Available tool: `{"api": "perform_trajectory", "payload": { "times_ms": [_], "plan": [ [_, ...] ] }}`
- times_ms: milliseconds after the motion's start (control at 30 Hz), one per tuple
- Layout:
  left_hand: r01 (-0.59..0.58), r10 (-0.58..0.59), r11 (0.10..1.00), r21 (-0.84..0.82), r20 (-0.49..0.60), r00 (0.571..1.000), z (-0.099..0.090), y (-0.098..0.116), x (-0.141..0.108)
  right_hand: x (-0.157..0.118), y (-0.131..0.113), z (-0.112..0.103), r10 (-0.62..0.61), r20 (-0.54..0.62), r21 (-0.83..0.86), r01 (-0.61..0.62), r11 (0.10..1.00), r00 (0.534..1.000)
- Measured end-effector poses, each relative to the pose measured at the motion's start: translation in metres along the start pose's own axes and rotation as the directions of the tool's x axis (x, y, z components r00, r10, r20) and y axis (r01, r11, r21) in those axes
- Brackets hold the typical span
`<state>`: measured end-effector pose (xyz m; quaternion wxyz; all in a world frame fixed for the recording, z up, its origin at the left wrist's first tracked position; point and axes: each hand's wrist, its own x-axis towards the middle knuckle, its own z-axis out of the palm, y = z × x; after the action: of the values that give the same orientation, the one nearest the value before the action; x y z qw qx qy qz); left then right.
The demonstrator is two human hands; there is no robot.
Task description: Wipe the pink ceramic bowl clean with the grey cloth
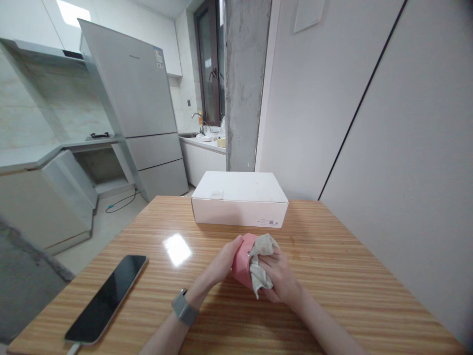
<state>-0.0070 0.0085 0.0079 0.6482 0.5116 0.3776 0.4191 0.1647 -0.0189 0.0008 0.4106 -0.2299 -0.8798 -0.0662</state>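
Pink container, matt and smooth-looking with what seem to be faceted sides, is held tilted above the near half of the wood-grain table, a little right of the middle, its rim side turned to the right; whether its base touches the tabletop cannot be told. The left hand grips it from the left, thumb along its far edge, and wears a grey-strapped watch on the wrist. The right hand is curled around a crumpled pale grey cloth, ribbed in texture, pressed against the right side of the container. Cloth and fingers hide most of that side, so the inside cannot be seen. Just beyond, toward the far edge, a closed white box with small print on its near face blocks the way straight ahead. At the near left lies a dark-screened phone with a white cable at its near end, well apart from both hands. Past the table, a silver refrigerator stands far left, with a grey concrete pillar to its right.
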Motion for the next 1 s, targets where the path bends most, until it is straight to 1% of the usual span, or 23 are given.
{"api": "perform_trajectory", "payload": {
  "times_ms": [33, 100, 167, 200, 233, 300, 367, 433, 467, 533, 600, 667, 767, 867, 1000],
  "plan": [
    [0.012, -0.012, 1.000, 0.006, 0.010, 1.000, 0.000, -0.001, -0.001, -0.001, 0.002, -0.001, 0.034, 0.000, 0.002, -0.034, 0.999, 0.999],
    [0.055, -0.052, 0.998, -0.036, 0.077, 0.996, 0.001, -0.002, -0.004, -0.004, 0.007, -0.004, 0.107, -0.016, 0.008, -0.107, 0.994, 0.994],
    [0.090, -0.063, 0.986, -0.142, 0.183, 0.981, 0.004, -0.003, -0.005, -0.006, 0.010, -0.007, 0.155, -0.033, 0.008, -0.155, 0.988, 0.987],
    [0.101, -0.055, 0.975, -0.199, 0.223, 0.973, 0.005, -0.004, -0.005, -0.006, 0.011, -0.008, 0.160, -0.037, 0.001, -0.160, 0.987, 0.986],
    [0.111, -0.049, 0.962, -0.250, 0.241, 0.969, 0.006, -0.005, -0.004, -0.005, 0.011, -0.009, 0.155, -0.035, -0.011, -0.156, 0.988, 0.987],
    [0.131, -0.059, 0.939, -0.318, 0.224, 0.973, 0.008, -0.005, -0.002, -0.004, 0.010, -0.010, 0.121, -0.018, -0.042, -0.122, 0.992, 0.993],
    [0.143, -0.075, 0.920, -0.365, 0.196, 0.978, 0.008, -0.005, -0.001, -0.001, 0.006, -0.008, 0.056, 0.005, -0.070, -0.056, 0.996, 0.998],
    [0.161, -0.083, 0.901, -0.402, 0.205, 0.975, 0.006, -0.002, 0.000, 0.001, 0.001, -0.005, -0.018, 0.021, -0.089, 0.020, 0.996, 1.000],
    [0.179, -0.096, 0.895, -0.409, 0.214, 0.972, 0.005, 0.000, -0.001, 0.002, -0.001, -0.003, -0.054, 0.027, -0.093, 0.056, 0.994, 0.998],
    [0.241, -0.166, 0.888, -0.391, 0.216, 0.962, 0.002, 0.003, -0.003, 0.003, -0.005, 0.001, -0.111, 0.039, -0.085, 0.114, 0.990, 0.993],
    [0.284, -0.236, 0.899, -0.333, 0.177, 0.956, 0.000, 0.007, -0.006, 0.003, -0.008, 0.004, -0.144, 0.039, -0.072, 0.147, 0.987, 0.989],
    [0.288, -0.261, 0.917, -0.277, 0.131, 0.956, -0.001, 0.009, -0.008, 0.003, -0.008, 0.005, -0.153, 0.025, -0.064, 0.154, 0.986, 0.988],
    [0.260, -0.241, 0.939, -0.224, 0.107, 0.965, 0.000, 0.010, -0.009, 0.001, -0.007, 0.005, -0.142, 0.008, -0.056, 0.143, 0.988, 0.990],
    [0.228, -0.213, 0.954, -0.197, 0.092, 0.973, 0.002, 0.008, -0.007, 0.000, -0.007, 0.004, -0.106, 0.029, -0.050, 0.107, 0.993, 0.994],
    [0.178, -0.168, 0.963, -0.202, 0.066, 0.984, 0.001, -0.002, 0.000, 0.000, -0.006, 0.004, -0.030, 0.055, -0.017, 0.031, 0.999, 0.998]
  ]
}}
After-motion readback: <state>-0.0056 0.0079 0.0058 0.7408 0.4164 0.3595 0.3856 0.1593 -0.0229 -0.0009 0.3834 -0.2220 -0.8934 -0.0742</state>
